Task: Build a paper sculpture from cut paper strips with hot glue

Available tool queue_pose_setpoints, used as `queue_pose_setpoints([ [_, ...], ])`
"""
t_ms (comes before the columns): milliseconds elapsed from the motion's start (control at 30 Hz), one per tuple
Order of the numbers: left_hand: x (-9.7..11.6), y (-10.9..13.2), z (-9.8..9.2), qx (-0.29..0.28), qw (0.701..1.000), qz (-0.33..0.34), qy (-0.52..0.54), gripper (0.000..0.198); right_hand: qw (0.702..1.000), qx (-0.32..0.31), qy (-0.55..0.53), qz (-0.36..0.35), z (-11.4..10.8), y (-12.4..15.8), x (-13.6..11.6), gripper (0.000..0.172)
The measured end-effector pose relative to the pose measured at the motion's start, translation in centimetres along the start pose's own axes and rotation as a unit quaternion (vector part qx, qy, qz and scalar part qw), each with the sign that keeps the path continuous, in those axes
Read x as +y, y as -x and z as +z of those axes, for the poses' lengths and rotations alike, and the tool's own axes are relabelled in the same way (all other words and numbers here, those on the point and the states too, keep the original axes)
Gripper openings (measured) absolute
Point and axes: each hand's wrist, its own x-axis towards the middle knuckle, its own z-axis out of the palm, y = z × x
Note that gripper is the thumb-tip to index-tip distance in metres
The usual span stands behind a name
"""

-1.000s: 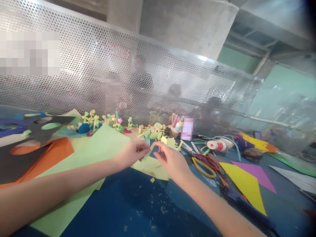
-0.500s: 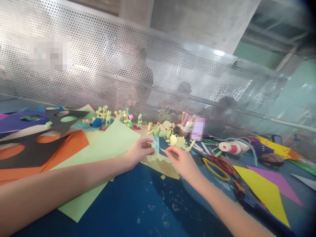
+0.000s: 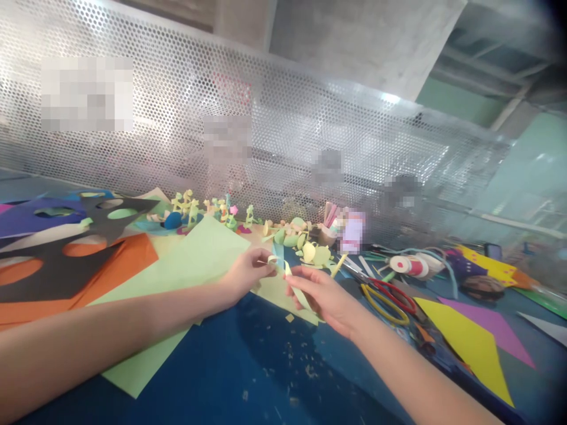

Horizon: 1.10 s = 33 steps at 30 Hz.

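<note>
My left hand [image 3: 250,274] pinches one end of a narrow pale yellow-green paper strip [image 3: 302,298] between thumb and fingers. The strip curls up between the two hands, and its other part passes along the fingers of my right hand [image 3: 321,292], which are closed on it. Both hands are above a pale yellow sheet [image 3: 277,300]. Under my left forearm lies a light green paper sheet [image 3: 190,254]. Beyond my right hand sit yellow-green paper cutouts [image 3: 316,254].
Small paper figures [image 3: 190,209] stand along the perforated metal screen [image 3: 168,118]. Scissors with yellow and red handles [image 3: 385,304], a thread spool [image 3: 410,265] and a yellow sheet [image 3: 469,348] lie right. Black and orange sheets [image 3: 133,260] lie left. Paper scraps dot the blue tabletop [image 3: 212,372].
My right hand has turned and dropped slightly, and more of the strip shows, curling between the hands and along the right fingers. My left hand has moved slightly left, still pinching.
</note>
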Motion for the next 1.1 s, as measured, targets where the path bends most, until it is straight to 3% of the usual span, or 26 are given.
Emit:
queue_pose_setpoints([
  [167,0.0,0.2,0.4,-0.004,0.998,0.015,0.065,0.019,0.988,0.106,0.106,-0.028,-0.3,-0.5,0.0,0.024],
  [267,0.3,0.5,0.8,-0.006,0.996,-0.004,0.085,0.018,0.974,0.132,0.166,-0.074,-0.5,-0.6,0.2,0.025],
  [467,0.5,0.6,0.9,0.034,0.988,-0.013,0.147,0.02,0.915,0.183,0.328,-0.15,-0.7,-0.2,0.0,0.024],
  [567,0.8,0.7,1.0,0.04,0.981,-0.024,0.186,0.021,0.934,0.172,0.281,-0.141,-0.3,-0.1,-0.1,0.019],
  [733,2.1,1.5,1.8,0.008,0.975,-0.046,0.216,0.017,0.984,0.147,0.08,-0.061,0.9,0.2,-0.5,0.025],
  [867,2.9,2.1,2.1,-0.022,0.972,-0.042,0.23,0.015,0.983,0.182,-0.021,-0.01,1.7,0.7,-0.8,0.031],
  [1100,3.0,2.1,2.1,0.016,0.967,-0.049,0.251,0.013,0.976,0.209,-0.058,-0.03,2.7,1.2,-0.3,0.03],
])
